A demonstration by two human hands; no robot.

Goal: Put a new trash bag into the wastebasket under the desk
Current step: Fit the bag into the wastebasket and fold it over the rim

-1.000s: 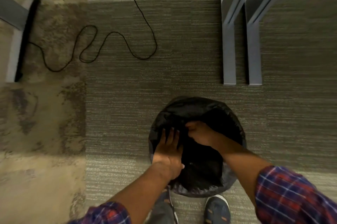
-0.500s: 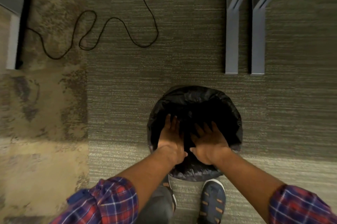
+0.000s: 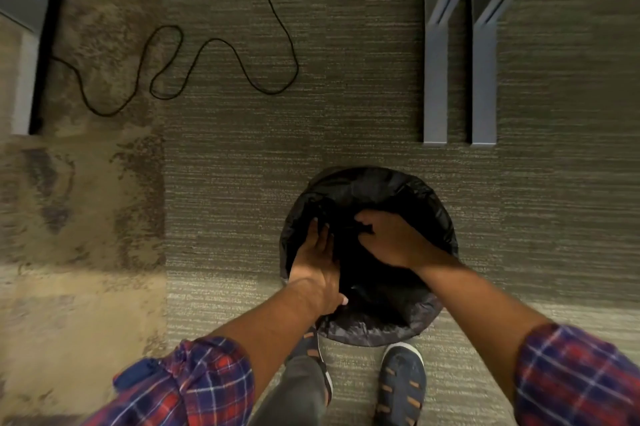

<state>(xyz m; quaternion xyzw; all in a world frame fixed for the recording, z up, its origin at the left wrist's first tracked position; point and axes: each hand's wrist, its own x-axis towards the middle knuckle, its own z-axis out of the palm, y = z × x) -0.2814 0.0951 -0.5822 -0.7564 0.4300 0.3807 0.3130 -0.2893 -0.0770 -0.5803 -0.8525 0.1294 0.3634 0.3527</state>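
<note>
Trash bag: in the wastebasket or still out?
In. The black trash bag drapes over the wastebasket's rim; left hand and right hand reach inside.

Round black-bagged wastebasket (image 3: 367,332) at 6 o'clock on carpet floor (image 3: 242,183); looped black cable (image 3: 221,44) at 10; grey metal desk legs (image 3: 436,79) at 1.

Both forearms are bare, with plaid shirt sleeves rolled up toward the elbows: the left sleeve (image 3: 194,380) and the right sleeve (image 3: 575,380) are checked in red and dark blue with thin white lines. Grey trousers (image 3: 294,391) cover the left leg. Dark navy closed-toe sandals (image 3: 401,387) have side slits and pale soles
</note>
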